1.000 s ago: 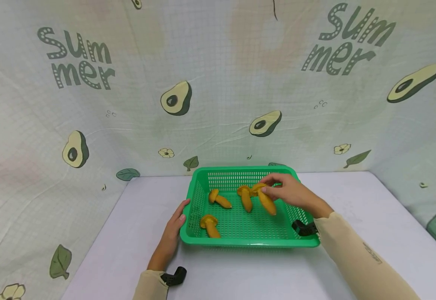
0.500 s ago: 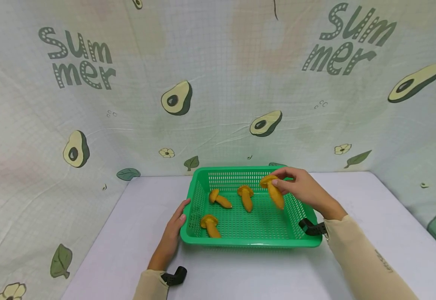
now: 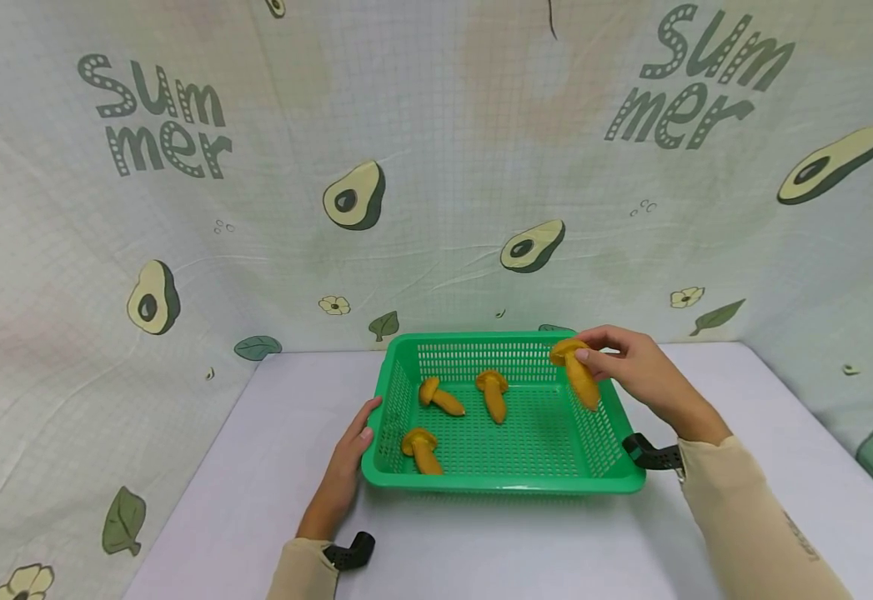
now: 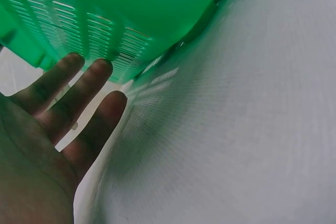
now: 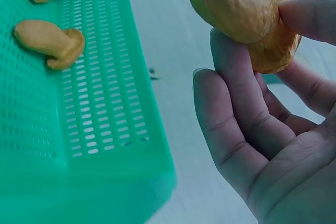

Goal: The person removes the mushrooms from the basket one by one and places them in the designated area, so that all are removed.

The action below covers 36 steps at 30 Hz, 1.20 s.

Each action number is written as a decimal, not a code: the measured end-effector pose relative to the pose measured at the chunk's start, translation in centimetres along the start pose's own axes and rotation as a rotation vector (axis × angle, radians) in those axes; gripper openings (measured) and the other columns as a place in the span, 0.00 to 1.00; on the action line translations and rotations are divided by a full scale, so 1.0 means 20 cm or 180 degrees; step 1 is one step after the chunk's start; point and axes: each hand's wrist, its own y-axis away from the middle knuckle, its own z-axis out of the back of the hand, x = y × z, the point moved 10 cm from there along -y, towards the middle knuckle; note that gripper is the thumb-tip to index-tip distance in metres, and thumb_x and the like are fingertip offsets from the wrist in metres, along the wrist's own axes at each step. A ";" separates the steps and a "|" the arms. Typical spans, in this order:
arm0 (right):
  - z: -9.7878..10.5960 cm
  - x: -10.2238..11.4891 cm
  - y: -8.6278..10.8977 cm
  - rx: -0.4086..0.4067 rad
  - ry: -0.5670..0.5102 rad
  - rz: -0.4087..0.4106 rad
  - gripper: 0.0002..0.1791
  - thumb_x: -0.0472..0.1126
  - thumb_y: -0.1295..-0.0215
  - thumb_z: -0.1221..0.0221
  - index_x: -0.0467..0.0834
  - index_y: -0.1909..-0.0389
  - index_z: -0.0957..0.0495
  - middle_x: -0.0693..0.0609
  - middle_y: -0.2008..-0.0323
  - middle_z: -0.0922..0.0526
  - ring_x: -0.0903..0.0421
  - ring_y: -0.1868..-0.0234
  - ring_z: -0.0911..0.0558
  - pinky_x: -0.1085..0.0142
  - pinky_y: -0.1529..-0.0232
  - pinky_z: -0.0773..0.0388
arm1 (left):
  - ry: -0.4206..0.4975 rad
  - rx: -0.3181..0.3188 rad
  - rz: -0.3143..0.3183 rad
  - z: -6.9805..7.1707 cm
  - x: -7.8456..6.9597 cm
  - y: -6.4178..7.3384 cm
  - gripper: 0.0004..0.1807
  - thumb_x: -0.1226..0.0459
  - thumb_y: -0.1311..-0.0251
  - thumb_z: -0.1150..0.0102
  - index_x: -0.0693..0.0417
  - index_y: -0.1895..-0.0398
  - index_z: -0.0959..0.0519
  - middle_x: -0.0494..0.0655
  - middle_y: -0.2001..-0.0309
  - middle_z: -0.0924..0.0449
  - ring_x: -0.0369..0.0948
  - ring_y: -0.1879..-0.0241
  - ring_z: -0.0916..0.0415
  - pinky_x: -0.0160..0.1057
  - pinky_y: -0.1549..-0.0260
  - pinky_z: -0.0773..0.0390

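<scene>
My right hand [image 3: 634,371] pinches a yellow-brown mushroom [image 3: 582,379] between thumb and fingers, above the right side of a green plastic basket [image 3: 507,483]. In the right wrist view the held mushroom [image 5: 241,6] sits at the fingertips, beyond the basket's wall [image 5: 100,93]. Three similar mushrooms lie inside: one at the back left [image 3: 444,398], one near the middle [image 3: 493,397], another at the front left [image 3: 423,452]. My left hand [image 3: 340,467] touches the basket's left side. Its fingers extend fairly straight by the slotted wall [image 4: 105,35] in the left wrist view; its thumb is hidden there.
The basket stands on a white-covered table [image 3: 496,550]. Behind it hangs a pale cloth [image 3: 436,167] printed with avocados, leaves and lettering. Black wrist cameras sit on the left wrist [image 3: 352,552] and the right wrist [image 3: 649,454], the latter close to the basket's right rim.
My right hand has lifted the mushroom from beside the middle one and carried it up and rightward to the basket's right rim. The left hand and basket have stayed put.
</scene>
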 end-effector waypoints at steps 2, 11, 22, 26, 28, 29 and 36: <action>0.03 -0.01 0.02 -0.0061 0.0011 -0.0016 0.23 0.53 0.26 0.43 0.39 0.42 0.23 0.43 0.51 0.17 0.50 0.57 0.16 0.64 0.54 0.19 | -0.0005 0.0013 -0.0020 0.00 0.00 0.00 0.28 0.54 0.21 0.66 0.43 0.21 0.43 0.48 0.22 0.49 0.49 0.23 0.57 0.62 0.29 0.59; 0.15 -0.07 0.11 -0.0405 0.0039 -0.0069 0.24 0.55 0.25 0.45 0.41 0.40 0.24 0.49 0.48 0.17 0.52 0.55 0.16 0.69 0.52 0.23 | -0.0021 0.0015 0.0021 -0.01 0.01 -0.01 0.28 0.54 0.21 0.66 0.43 0.21 0.43 0.47 0.22 0.49 0.49 0.23 0.56 0.62 0.29 0.59; 0.25 -0.15 0.20 -0.0954 -0.0137 0.0006 0.23 0.49 0.26 0.43 0.36 0.41 0.24 0.53 0.53 0.18 0.56 0.60 0.18 0.72 0.58 0.20 | -0.0039 0.0020 0.0009 -0.01 0.00 -0.01 0.27 0.54 0.21 0.67 0.42 0.21 0.43 0.47 0.22 0.50 0.49 0.23 0.57 0.62 0.29 0.59; 0.27 -0.17 0.22 -0.1005 -0.0157 0.0027 0.21 0.47 0.26 0.42 0.36 0.42 0.24 0.53 0.55 0.18 0.56 0.61 0.20 0.74 0.59 0.20 | -0.0036 0.0023 0.0030 -0.01 0.00 0.00 0.27 0.53 0.21 0.67 0.41 0.21 0.43 0.46 0.22 0.50 0.48 0.23 0.57 0.61 0.29 0.59; 0.28 -0.19 0.23 -0.1038 -0.0178 0.0011 0.21 0.47 0.26 0.42 0.36 0.43 0.23 0.54 0.56 0.18 0.56 0.62 0.20 0.74 0.60 0.21 | -0.0040 0.0018 0.0025 -0.01 0.00 0.00 0.28 0.54 0.21 0.67 0.42 0.21 0.43 0.47 0.22 0.50 0.49 0.23 0.57 0.62 0.29 0.59; 0.28 -0.19 0.23 -0.1051 -0.0181 0.0006 0.20 0.47 0.26 0.42 0.36 0.43 0.23 0.54 0.56 0.18 0.56 0.62 0.21 0.74 0.60 0.21 | -0.0040 0.0013 0.0029 -0.01 0.00 0.00 0.28 0.53 0.21 0.67 0.42 0.21 0.43 0.47 0.22 0.50 0.49 0.23 0.56 0.62 0.29 0.58; 0.30 -0.23 0.24 -0.1127 -0.0100 -0.0050 0.22 0.49 0.26 0.43 0.35 0.42 0.24 0.54 0.54 0.19 0.57 0.60 0.20 0.75 0.59 0.21 | -0.0030 0.0002 0.0055 0.00 0.00 0.00 0.27 0.53 0.21 0.66 0.39 0.22 0.42 0.45 0.22 0.49 0.46 0.24 0.56 0.61 0.29 0.58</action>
